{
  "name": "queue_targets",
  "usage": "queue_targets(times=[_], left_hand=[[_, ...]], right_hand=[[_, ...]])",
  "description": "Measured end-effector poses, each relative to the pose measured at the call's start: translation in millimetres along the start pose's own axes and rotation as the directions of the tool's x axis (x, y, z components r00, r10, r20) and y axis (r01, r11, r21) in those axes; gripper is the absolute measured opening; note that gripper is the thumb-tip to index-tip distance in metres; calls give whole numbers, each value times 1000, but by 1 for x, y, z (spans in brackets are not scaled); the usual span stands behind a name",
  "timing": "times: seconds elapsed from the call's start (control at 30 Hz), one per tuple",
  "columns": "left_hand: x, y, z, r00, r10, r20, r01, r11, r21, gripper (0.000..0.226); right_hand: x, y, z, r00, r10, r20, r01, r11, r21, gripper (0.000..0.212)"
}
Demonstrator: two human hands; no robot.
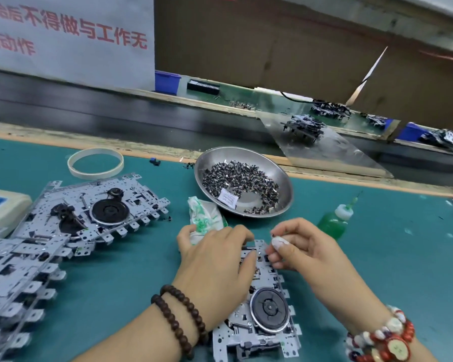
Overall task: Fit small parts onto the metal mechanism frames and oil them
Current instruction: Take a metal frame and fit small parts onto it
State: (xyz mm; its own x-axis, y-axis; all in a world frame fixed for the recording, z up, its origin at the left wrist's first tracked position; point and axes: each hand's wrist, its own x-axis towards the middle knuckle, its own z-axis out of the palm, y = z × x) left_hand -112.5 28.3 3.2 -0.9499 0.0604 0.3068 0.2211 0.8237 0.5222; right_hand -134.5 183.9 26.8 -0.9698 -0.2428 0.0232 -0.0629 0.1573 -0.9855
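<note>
On the green mat of the work table, the biggest thing was a pile of metal frames far to the left, well apart from the hands. Next in size was the shiny bowl of tiny dark parts, at the back in the middle. The one frame being worked on lay right under both hands, with its long side running away from the person and its black round wheel at the near end. The left hand lay on the far half of that frame, fingers bent down on it, while also holding a white and green cloth. The right hand was just beside it, above the frame's far right corner, pinching one tiny dark part between taped fingertips. So the spot for the part looked to be just down and left of the pinch, and the right hand was nearer. The green oil bottle stood near, just behind the right hand, with bare mat to the right
</note>
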Motion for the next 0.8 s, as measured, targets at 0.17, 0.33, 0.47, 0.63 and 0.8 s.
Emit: queue_targets(times=[0.17,0.33,0.47,0.63,0.8], left_hand=[[2,0,1,1000,-2,-4,2,1000,-19,17],[3,-2,2,1000,-29,-10,28,995,-99,12],[2,-2,1,999,-50,15,51,994,-93,9],[1,-1,-3,994,-85,70,85,996,2,18],[2,0,-5,986,-130,100,125,991,55,22]], right_hand=[[-3,7,0,999,29,-40,-26,997,66,13],[-1,12,-4,994,8,-108,-15,997,-71,16],[7,12,-9,994,-42,-100,0,924,-383,18],[31,5,-5,997,-22,70,63,746,-663,27],[44,9,4,989,-100,113,151,606,-781,32]])
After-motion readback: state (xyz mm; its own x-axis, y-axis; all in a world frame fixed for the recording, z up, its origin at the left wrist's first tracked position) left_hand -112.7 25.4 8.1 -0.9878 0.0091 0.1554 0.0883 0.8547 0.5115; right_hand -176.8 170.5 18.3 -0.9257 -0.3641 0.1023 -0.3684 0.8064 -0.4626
